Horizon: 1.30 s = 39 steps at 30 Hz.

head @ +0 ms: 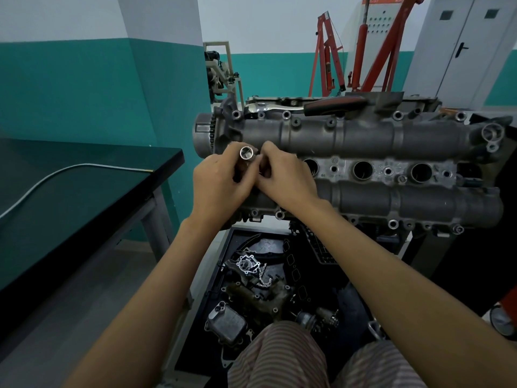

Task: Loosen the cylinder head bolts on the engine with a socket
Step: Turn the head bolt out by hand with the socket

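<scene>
Gripping the socket (246, 153), left hand (221, 186) and right hand (282, 180) meet together; ratchet (305, 106) lies unused on engine (363, 141), so loosening seems unstarted.

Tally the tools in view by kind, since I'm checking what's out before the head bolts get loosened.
Shiny metal cylindrical socket, gripped in the left hand: 1
Chrome ratchet wrench with a red-and-black handle, lying on top of the grey metal engine: 1
Red steel engine hoist behind the engine: 1
Total: 3
</scene>
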Each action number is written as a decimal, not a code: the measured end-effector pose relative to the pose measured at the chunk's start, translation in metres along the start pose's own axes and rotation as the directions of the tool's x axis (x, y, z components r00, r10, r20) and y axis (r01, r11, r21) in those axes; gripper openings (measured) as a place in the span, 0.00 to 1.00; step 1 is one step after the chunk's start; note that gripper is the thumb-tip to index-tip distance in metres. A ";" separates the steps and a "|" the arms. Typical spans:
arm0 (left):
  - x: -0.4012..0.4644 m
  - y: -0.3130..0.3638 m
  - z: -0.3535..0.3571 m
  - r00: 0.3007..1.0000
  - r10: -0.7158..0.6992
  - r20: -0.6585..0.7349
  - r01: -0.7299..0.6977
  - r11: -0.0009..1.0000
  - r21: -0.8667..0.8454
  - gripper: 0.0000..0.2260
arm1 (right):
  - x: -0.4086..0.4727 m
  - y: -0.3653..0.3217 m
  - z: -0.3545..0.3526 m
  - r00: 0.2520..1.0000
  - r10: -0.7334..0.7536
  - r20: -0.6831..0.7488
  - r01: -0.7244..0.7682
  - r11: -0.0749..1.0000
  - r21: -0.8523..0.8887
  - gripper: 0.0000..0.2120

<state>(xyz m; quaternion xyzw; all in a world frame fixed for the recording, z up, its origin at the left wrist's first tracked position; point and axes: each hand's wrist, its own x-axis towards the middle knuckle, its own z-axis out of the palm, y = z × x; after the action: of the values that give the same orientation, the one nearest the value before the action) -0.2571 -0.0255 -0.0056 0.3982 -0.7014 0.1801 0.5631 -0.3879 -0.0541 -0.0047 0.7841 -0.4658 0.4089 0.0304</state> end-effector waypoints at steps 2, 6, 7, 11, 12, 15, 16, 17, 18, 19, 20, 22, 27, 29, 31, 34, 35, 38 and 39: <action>0.000 0.001 0.002 0.999 -0.040 -0.021 0.040 0.999 -0.010 0.15 | 0.000 -0.001 0.000 1.000 0.015 0.003 -0.015 1.000 0.004 0.12; 0.000 0.002 0.003 1.000 -0.021 -0.018 0.021 1.000 0.000 0.16 | 0.000 -0.001 -0.001 0.999 0.040 0.019 -0.040 0.999 -0.011 0.09; 0.000 0.002 0.002 1.000 -0.004 -0.008 0.004 1.000 0.001 0.15 | 0.000 -0.001 -0.002 0.999 0.034 0.024 -0.034 0.999 -0.015 0.08; -0.001 0.002 -0.001 0.999 0.025 0.042 -0.024 1.000 -0.017 0.12 | -0.001 -0.001 -0.002 1.000 0.017 0.023 -0.017 1.000 -0.007 0.10; -0.001 0.001 -0.002 0.999 0.021 0.040 -0.021 1.000 -0.010 0.12 | -0.001 -0.001 -0.001 1.000 0.016 0.019 -0.016 1.000 -0.002 0.11; 0.000 0.001 0.001 1.000 -0.030 0.005 0.030 1.000 0.000 0.14 | 0.000 -0.001 -0.001 0.999 0.029 0.015 -0.029 1.000 0.010 0.12; 0.001 0.002 0.001 0.999 -0.046 -0.004 0.046 0.999 -0.002 0.16 | 0.000 -0.001 0.000 0.999 0.037 0.017 -0.037 0.999 0.005 0.13; 0.001 0.002 0.002 0.999 -0.052 -0.008 0.052 0.999 -0.001 0.16 | 0.000 -0.001 0.000 0.999 0.043 0.021 -0.043 0.999 -0.006 0.13; 0.001 0.003 0.002 0.999 -0.048 -0.005 0.048 0.999 0.001 0.16 | 0.001 -0.001 0.000 0.999 0.047 0.025 -0.046 0.999 -0.017 0.13; 0.001 0.003 0.001 0.999 -0.038 0.005 0.038 0.999 0.002 0.16 | 0.001 -0.001 0.000 0.999 0.047 0.027 -0.047 0.999 -0.026 0.12; 0.000 0.003 0.000 1.000 -0.021 0.021 0.021 1.000 0.002 0.15 | 0.001 -0.001 0.000 0.999 0.044 0.029 -0.043 0.999 -0.030 0.12; 0.000 0.003 -0.003 0.998 0.018 0.058 -0.018 1.000 -0.001 0.12 | 0.000 -0.001 -0.001 0.999 0.029 0.031 -0.028 0.999 -0.030 0.10; 0.001 0.000 -0.002 0.998 0.022 0.054 -0.024 0.999 0.032 0.13 | 0.001 -0.001 0.000 0.999 0.042 0.026 -0.041 0.999 -0.025 0.11; 0.001 0.002 0.002 1.000 -0.024 0.004 0.024 0.999 0.026 0.17 | 0.001 -0.001 0.001 0.999 0.032 0.034 -0.031 0.999 -0.029 0.12; 0.001 0.004 0.005 0.999 -0.041 -0.028 0.042 0.999 0.032 0.18 | 0.001 0.000 0.002 0.999 0.028 0.033 -0.027 0.999 -0.031 0.12; 0.000 0.004 0.005 0.999 -0.026 -0.018 0.027 0.999 0.031 0.19 | 0.001 0.001 0.002 0.999 0.035 0.023 -0.034 0.999 -0.027 0.12; 0.000 0.003 0.003 1.000 -0.014 -0.008 0.014 1.000 0.018 0.18 | 0.001 0.002 0.002 0.999 0.034 0.026 -0.033 0.999 -0.031 0.11; -0.001 0.001 -0.002 0.999 0.021 0.045 -0.020 1.000 -0.021 0.13 | 0.001 0.001 0.001 0.998 0.037 0.043 -0.035 0.998 -0.050 0.10; 0.000 0.001 -0.003 0.997 0.033 0.063 -0.032 0.999 -0.026 0.12 | 0.002 0.001 0.001 0.998 0.045 0.044 -0.043 0.998 -0.053 0.10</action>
<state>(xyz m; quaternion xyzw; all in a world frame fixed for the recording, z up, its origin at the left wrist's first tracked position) -0.2560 -0.0224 -0.0047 0.3852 -0.7275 0.1677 0.5425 -0.3875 -0.0563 -0.0047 0.7816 -0.4941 0.3794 0.0313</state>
